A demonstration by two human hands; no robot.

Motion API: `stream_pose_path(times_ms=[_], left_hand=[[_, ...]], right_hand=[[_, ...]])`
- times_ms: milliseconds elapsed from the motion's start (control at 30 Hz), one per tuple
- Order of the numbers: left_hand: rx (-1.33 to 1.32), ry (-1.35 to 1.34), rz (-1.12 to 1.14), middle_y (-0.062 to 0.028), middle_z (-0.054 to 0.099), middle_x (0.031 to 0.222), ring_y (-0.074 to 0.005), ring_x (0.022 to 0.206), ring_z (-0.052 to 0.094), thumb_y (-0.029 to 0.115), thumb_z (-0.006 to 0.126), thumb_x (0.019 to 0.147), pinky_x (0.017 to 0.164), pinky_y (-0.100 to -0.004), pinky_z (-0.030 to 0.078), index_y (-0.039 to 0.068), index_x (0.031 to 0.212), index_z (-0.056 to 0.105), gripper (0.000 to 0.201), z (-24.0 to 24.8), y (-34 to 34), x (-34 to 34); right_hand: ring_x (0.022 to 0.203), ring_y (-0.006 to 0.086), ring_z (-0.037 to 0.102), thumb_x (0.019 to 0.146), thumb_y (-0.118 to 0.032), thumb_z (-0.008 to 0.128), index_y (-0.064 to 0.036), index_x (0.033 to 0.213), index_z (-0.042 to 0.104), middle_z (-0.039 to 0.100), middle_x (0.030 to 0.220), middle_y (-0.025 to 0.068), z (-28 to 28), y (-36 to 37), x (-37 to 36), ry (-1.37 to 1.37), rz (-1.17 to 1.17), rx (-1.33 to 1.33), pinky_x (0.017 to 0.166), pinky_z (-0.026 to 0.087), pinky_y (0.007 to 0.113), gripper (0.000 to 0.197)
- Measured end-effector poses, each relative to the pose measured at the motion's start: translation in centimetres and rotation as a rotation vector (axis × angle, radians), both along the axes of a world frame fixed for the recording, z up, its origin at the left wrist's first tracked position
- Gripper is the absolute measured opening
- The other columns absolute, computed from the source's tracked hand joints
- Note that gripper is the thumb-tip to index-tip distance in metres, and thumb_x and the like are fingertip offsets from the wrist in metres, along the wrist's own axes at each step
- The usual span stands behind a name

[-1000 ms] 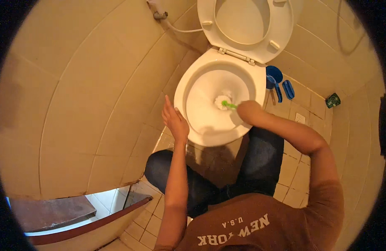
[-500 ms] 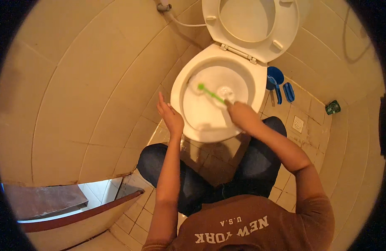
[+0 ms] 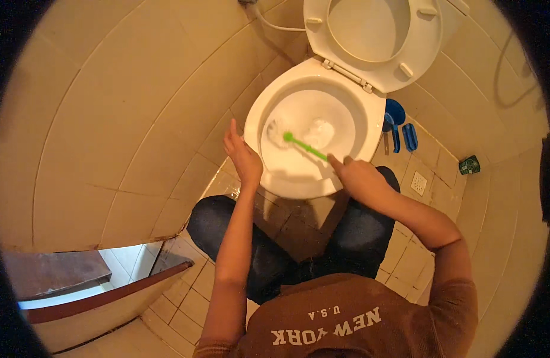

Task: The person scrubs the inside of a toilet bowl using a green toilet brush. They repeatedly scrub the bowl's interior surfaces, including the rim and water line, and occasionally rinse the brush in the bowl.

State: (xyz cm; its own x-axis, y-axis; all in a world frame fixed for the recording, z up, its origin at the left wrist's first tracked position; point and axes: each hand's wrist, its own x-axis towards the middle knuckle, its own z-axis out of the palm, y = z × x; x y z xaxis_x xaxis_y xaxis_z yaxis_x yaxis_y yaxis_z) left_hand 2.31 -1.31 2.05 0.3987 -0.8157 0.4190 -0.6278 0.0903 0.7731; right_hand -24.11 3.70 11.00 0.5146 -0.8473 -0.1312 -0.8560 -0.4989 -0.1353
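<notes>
My right hand [image 3: 365,185] is closed round the end of a toilet brush [image 3: 309,149] with a green handle. The brush slants across the bowl, and its white bristle head lies against the inner left wall. The white toilet bowl [image 3: 373,128] stands in front of my knees, with some foam in the water at its middle. Beside the bowl's left rim is my left hand [image 3: 245,162], its fingers stretched out and holding nothing. Whether its palm touches the rim, I cannot tell. The toilet seat and lid [image 3: 430,45] are raised at the back.
On the floor right of the bowl lie a blue dipper [image 3: 394,113] and a blue scrubbing brush [image 3: 410,137]. A dark green packet [image 3: 469,165] lies by the right wall near a floor drain [image 3: 418,183]. The tiled wall [image 3: 138,119] runs close on the left, above a door edge [image 3: 117,292].
The right hand has moved a little right and nearer, and the brush has shifted down along the bowl's left inside. My left hand stays by the rim. The view has tilted slightly.
</notes>
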Motion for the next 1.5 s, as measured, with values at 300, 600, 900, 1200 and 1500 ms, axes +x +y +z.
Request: stream_pose_path(times_ms=[300,600,900,1200,1500], left_hand=[[-0.007,-0.073,0.020,-0.0245,0.042,0.132,-0.0411,0.121,0.041,-0.006,0.038,0.093,0.102,-0.0485,0.034,0.010,0.142,0.038,0.052,-0.6,-1.1,-1.2],[0.014,-0.063,0.050,-0.0216,0.043,0.129,-0.0392,0.121,0.039,-0.010,0.039,0.087,0.104,-0.0472,0.032,0.006,0.140,0.040,0.055,-0.3,0.1,0.0],[-0.037,-0.095,0.080,-0.0205,0.044,0.131,-0.0386,0.121,0.040,-0.009,0.042,0.087,0.103,-0.0480,0.032,0.008,0.138,0.043,0.055,-1.4,-0.4,0.0],[0.072,-0.167,0.185,-0.0100,0.046,0.134,-0.0326,0.126,0.040,0.004,0.047,0.093,0.102,-0.0499,0.032,0.017,0.137,0.047,0.046,-1.2,-0.2,0.2],[0.065,-0.189,0.184,-0.0103,0.048,0.133,-0.0336,0.125,0.041,0.003,0.048,0.090,0.100,-0.0496,0.034,0.017,0.136,0.047,0.047,-0.9,0.1,0.1]], right_hand=[[0.079,0.0343,0.065,0.089,-0.010,0.049,-0.0017,0.130,0.052,0.063,0.084,0.0195,-4.7,-8.2,-4.1,0.146,-0.226,0.007,0.065,0.054,0.045,0.041],[0.075,0.0345,0.065,0.094,-0.016,0.047,-0.0123,0.133,0.050,0.060,0.088,0.0193,-0.3,-4.1,-0.3,0.111,0.112,-0.038,0.062,0.054,0.045,0.039],[0.072,0.0312,0.069,0.082,-0.015,0.061,-0.0015,0.109,0.063,0.066,0.079,0.0198,3.4,-8.3,-7.1,0.425,-0.065,-0.283,0.058,0.055,0.042,0.030],[0.080,0.0389,0.067,0.086,-0.019,0.061,-0.0069,0.098,0.070,0.067,0.080,0.0203,13.1,-4.2,-0.4,0.267,0.374,0.287,0.073,0.053,0.045,0.019],[0.074,0.0247,0.069,0.091,-0.016,0.057,-0.0123,0.113,0.068,0.071,0.084,0.0114,11.5,-7.0,-5.5,0.307,-0.064,0.496,0.069,0.054,0.039,0.025]])
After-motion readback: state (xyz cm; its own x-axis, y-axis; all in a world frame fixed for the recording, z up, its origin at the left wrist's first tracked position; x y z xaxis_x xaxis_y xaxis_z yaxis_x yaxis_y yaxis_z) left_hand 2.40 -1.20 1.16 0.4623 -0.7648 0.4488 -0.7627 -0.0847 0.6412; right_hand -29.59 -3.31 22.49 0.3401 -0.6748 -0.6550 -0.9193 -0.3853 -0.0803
